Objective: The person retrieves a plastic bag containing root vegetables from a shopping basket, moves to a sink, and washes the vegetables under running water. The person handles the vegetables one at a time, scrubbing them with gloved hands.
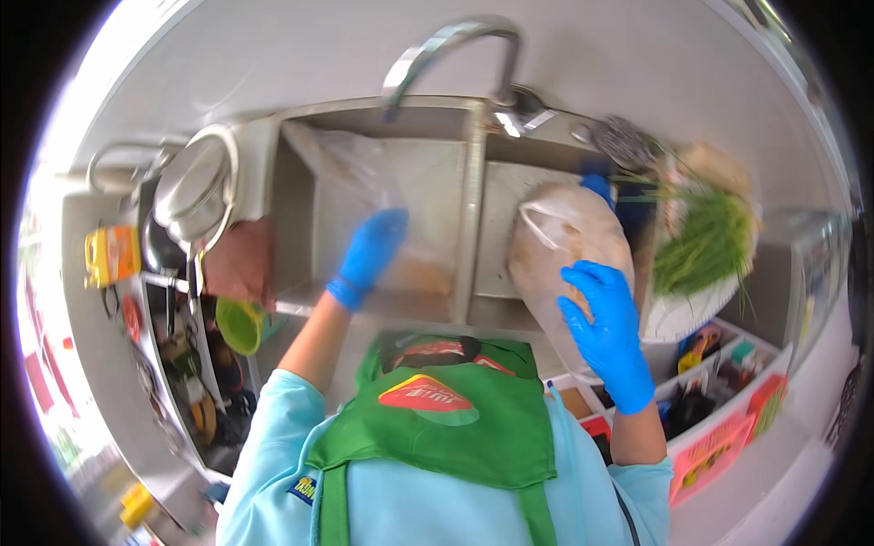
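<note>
My left hand (372,249), in a blue glove, is over the left basin of the steel double sink (473,205). It is blurred, and a clear plastic bag (355,164) lies just beyond it in that basin. A tan blurred item (420,273) is at its right. My right hand (604,327), gloved in blue too, has its fingers bent at the side of a large translucent plastic bag (580,218) with pale contents. That bag rests in the right basin. A small tan piece shows by the right fingers; whether they grip it or the bag is unclear.
The faucet (457,34) arches over the sink. Green chives (710,239) lie in a white basket (683,317) at the right. At the left are a steel pot (191,188), a brown cloth (239,263), a green bowl (239,326) and a yellow jug (113,256). Open drawers hold tools and small goods.
</note>
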`<action>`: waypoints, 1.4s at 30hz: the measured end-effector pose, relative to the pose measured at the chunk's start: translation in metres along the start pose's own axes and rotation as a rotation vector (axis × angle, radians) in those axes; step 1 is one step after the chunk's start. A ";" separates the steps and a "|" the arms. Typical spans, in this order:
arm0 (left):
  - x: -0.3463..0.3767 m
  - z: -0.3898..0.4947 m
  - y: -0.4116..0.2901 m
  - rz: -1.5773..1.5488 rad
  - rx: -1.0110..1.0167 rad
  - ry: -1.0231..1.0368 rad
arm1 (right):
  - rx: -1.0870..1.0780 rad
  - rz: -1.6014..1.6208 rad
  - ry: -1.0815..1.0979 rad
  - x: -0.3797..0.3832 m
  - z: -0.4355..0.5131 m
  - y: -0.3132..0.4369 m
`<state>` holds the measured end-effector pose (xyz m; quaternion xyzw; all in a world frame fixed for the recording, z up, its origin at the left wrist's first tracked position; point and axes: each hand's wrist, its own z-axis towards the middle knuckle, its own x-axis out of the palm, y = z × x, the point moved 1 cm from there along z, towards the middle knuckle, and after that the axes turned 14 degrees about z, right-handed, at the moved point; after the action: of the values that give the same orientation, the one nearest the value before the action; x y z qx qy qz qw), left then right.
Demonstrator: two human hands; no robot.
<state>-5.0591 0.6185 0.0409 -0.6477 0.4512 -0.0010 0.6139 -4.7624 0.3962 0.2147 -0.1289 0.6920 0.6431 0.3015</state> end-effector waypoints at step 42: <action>-0.241 0.030 -0.037 -0.653 0.114 -0.349 | 0.002 1.191 -0.037 0.203 0.229 0.151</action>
<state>-5.1642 0.7775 0.1965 -0.7126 0.1086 -0.1114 0.6841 -4.9497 0.6818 0.2215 0.2933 0.6404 0.7029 -0.0990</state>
